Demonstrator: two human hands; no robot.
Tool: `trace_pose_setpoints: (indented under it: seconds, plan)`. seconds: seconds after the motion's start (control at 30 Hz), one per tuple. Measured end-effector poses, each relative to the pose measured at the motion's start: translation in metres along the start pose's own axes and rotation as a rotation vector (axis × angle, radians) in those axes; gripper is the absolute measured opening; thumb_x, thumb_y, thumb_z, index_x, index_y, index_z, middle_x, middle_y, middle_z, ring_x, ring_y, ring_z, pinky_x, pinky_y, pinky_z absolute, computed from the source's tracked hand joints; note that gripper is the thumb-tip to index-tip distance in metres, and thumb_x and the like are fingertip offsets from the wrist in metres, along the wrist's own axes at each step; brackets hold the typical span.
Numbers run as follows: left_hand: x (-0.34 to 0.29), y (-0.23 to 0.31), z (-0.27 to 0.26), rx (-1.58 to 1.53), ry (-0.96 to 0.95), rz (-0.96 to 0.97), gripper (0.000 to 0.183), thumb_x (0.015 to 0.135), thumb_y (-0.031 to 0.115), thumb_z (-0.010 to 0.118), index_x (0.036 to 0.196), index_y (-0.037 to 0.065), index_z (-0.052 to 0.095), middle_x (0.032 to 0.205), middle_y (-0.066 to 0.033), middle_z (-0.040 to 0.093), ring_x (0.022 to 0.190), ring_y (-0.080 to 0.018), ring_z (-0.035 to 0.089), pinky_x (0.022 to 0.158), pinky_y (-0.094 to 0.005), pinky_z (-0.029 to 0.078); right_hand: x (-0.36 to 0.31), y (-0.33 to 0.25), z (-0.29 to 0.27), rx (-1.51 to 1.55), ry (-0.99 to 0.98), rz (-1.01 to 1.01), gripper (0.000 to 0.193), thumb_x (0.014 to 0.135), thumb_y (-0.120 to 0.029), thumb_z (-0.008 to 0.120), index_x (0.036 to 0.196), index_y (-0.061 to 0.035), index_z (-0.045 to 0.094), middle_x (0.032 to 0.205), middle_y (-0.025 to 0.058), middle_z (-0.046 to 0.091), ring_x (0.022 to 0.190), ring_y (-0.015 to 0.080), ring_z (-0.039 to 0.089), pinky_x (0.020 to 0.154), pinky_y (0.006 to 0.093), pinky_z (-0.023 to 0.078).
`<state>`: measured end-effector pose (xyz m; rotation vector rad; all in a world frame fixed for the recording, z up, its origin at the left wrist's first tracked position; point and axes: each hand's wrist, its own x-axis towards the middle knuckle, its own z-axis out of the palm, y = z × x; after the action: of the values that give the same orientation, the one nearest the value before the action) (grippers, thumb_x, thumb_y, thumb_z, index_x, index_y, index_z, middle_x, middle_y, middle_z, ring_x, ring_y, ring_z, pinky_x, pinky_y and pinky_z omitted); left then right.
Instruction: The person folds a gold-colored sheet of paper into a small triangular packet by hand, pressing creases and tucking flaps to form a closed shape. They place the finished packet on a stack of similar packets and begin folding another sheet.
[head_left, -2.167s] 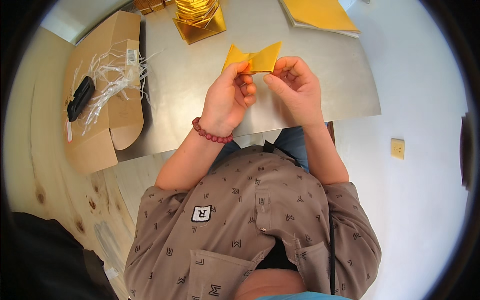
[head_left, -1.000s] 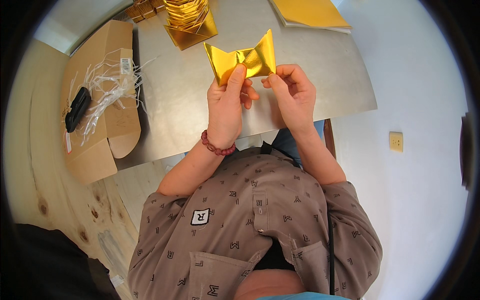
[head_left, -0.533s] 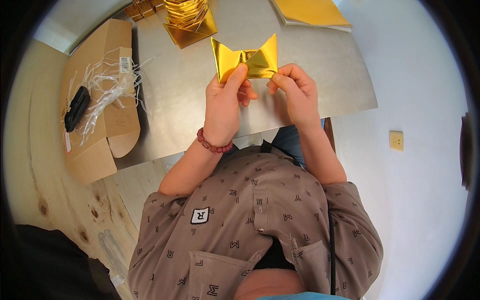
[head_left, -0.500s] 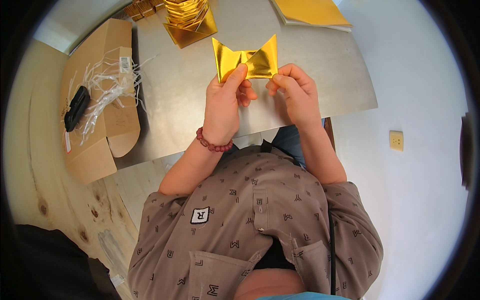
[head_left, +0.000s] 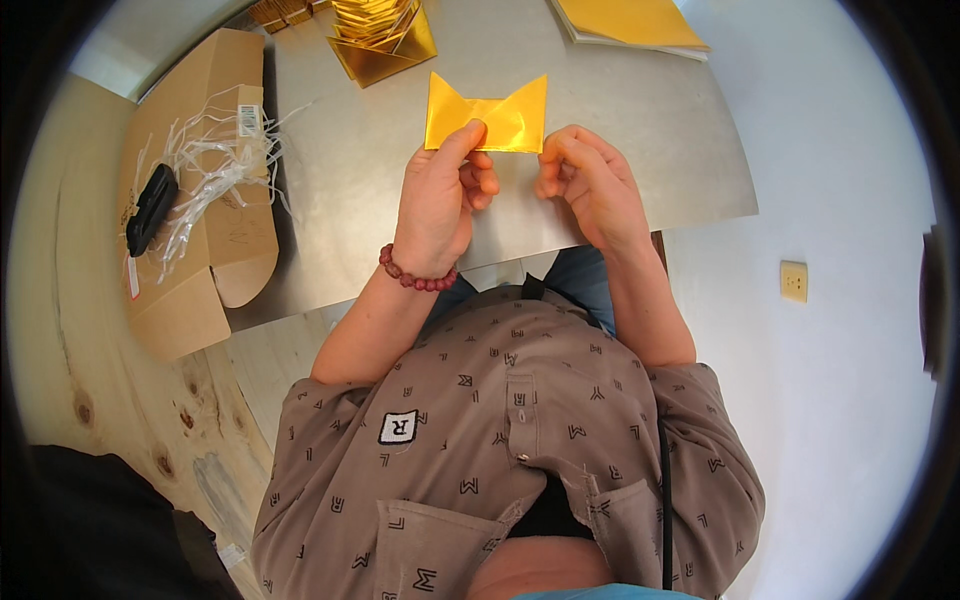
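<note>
A folded sheet of shiny gold paper is held up over the near part of the metal table, with two pointed corners standing at its top. My left hand grips its lower left side, thumb across the front and fingers behind. At the paper's lower right corner is my right hand, its fingers curled in and thumb bent against them. That corner shows whole beside the fingertips, and I see nothing between them. A beaded bracelet circles my left wrist.
A stack of folded gold pieces stands at the far left of the metal table. Flat gold sheets lie at the far right. On the left, an opened cardboard box carries clear plastic strips and a black tool.
The front of the gold paper now looks flatter and smoother, its diagonal flap no longer showing. My right thumb has drawn back from the lower right corner, and the fingers have curled.
</note>
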<state>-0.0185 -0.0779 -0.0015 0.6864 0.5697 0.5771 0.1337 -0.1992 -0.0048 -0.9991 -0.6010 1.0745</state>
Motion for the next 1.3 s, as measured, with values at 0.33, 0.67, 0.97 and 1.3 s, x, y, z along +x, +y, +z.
trace_pose_setpoints:
  seconds: [0.33, 0.67, 0.97, 1.3]
  plan:
    - [-0.002, -0.004, 0.0, 0.17, -0.031, 0.101, 0.018, 0.104, 0.023, 0.067, 0.092, 0.01, 0.069, 0.073, 0.0015, 0.065, 0.056, -0.009, 0.057, 0.051, -0.0242, 0.039, -0.001, -0.002, 0.002, -0.34, 0.012, 0.016, 0.013, 0.101, -0.014, 0.068, 0.092, -0.0054, 0.063, 0.082, -0.0027, 0.062, 0.074, 0.0041, 0.054, 0.069, 0.0223, 0.044]
    - [0.001, 0.003, -0.011, 0.34, -0.299, 0.089, 0.02, 0.106, 0.026, 0.065, 0.105, 0.007, 0.072, 0.078, 0.0022, 0.067, 0.063, -0.0052, 0.059, 0.055, -0.0213, 0.044, -0.002, -0.002, 0.001, -0.239, 0.053, -0.098, 0.02, 0.1, -0.014, 0.071, 0.116, -0.0022, 0.071, 0.101, -0.0003, 0.071, 0.087, 0.0057, 0.062, 0.077, 0.0246, 0.052]
    - [-0.005, -0.015, 0.005, 0.364, -0.313, 0.039, 0.025, 0.102, 0.02, 0.07, 0.118, 0.0, 0.07, 0.101, -0.0053, 0.076, 0.082, -0.01, 0.071, 0.064, -0.0235, 0.056, -0.002, 0.002, 0.004, -0.219, 0.094, -0.159, 0.013, 0.098, -0.01, 0.072, 0.109, -0.0027, 0.069, 0.092, -0.0019, 0.069, 0.079, 0.0046, 0.062, 0.07, 0.0223, 0.051]
    - [-0.004, -0.016, 0.005, 0.32, -0.313, -0.017, 0.014, 0.102, 0.014, 0.07, 0.111, 0.003, 0.07, 0.094, -0.0038, 0.072, 0.071, -0.0068, 0.062, 0.057, -0.0214, 0.047, -0.002, 0.001, 0.006, -0.317, 0.132, -0.183, 0.011, 0.098, -0.013, 0.075, 0.1, -0.0033, 0.069, 0.085, -0.0055, 0.062, 0.074, 0.0025, 0.052, 0.065, 0.0204, 0.043]
